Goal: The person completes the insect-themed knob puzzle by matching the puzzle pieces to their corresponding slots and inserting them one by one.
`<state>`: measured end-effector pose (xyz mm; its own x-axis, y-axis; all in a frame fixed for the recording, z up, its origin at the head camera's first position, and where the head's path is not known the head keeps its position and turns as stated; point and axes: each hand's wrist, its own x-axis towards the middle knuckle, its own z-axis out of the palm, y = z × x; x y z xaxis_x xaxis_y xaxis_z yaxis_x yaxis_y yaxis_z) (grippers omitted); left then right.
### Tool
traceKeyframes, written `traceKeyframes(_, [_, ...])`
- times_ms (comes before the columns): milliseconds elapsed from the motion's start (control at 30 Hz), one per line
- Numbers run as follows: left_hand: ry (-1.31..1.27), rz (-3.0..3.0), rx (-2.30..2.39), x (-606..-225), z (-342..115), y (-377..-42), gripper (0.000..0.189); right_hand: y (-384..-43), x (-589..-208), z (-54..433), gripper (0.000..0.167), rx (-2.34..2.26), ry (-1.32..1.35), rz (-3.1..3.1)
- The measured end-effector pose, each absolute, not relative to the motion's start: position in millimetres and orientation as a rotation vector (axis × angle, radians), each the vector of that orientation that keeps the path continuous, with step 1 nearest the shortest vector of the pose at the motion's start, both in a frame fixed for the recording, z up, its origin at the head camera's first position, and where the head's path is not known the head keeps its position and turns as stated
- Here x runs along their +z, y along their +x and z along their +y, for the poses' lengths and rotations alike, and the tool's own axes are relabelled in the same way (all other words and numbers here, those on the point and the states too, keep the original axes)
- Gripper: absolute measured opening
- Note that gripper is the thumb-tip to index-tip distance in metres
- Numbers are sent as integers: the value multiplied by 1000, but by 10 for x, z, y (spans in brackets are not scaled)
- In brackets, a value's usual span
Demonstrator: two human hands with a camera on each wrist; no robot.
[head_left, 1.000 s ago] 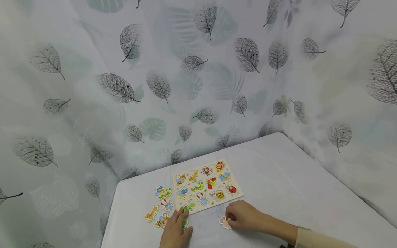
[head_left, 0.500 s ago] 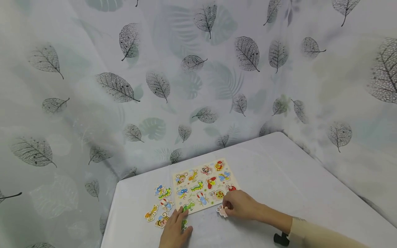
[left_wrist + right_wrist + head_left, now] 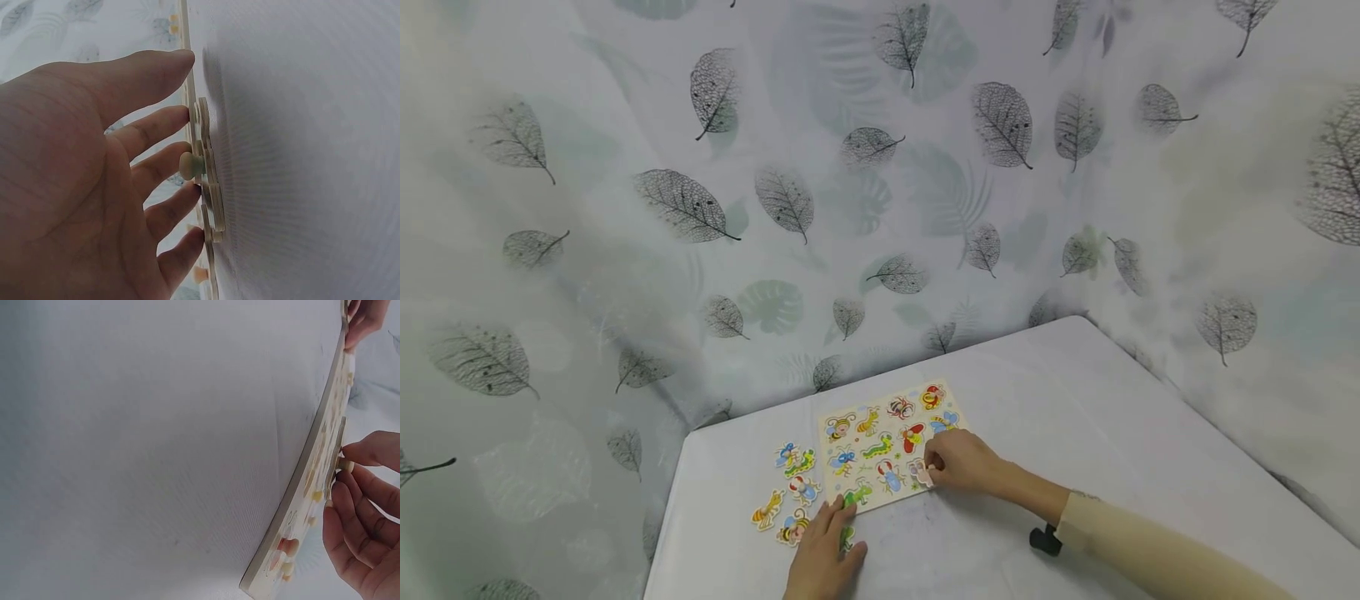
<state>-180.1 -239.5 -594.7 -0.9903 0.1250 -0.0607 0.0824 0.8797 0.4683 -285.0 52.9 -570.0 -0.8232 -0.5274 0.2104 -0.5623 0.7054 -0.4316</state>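
Observation:
A wooden knob puzzle board (image 3: 883, 421) printed with insects lies flat on the table. Over its near right part, my right hand (image 3: 966, 462) pinches the knob of a pale pink-and-white puzzle piece (image 3: 917, 472). The right wrist view shows this piece (image 3: 341, 434) edge-on at the board's face, thumb and fingers around its knob; whether it touches the board is unclear. My left hand (image 3: 822, 554) rests at the board's near left corner, fingers extended. A green puzzle piece (image 3: 847, 537) lies beside it, partly covered; its knob (image 3: 187, 165) stands near the fingers in the left wrist view.
Left of the board lie several loose pieces: a bee (image 3: 792, 527), a yellow-orange striped insect (image 3: 767, 510), a blue beetle (image 3: 803, 490), a green caterpillar (image 3: 800, 462) and a blue winged insect (image 3: 787, 456). A leaf-print curtain (image 3: 880, 208) hangs behind the white table (image 3: 1075, 400).
My right hand has carried the pinched piece from the table in front of the board forward and left, over the board. My left hand has stayed in place.

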Motion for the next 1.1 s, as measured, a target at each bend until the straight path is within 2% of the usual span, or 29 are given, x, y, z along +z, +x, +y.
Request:
traceKeyframes(367, [186,2969,731,-5899,-2380,-1786,57,-3021,-5799,472,8,727,857,-2868])
traceKeyframes(1100, [170,2928,761,-5881,-2390,-1800,59,-3017,-5815,453,8,786,821,-2883])
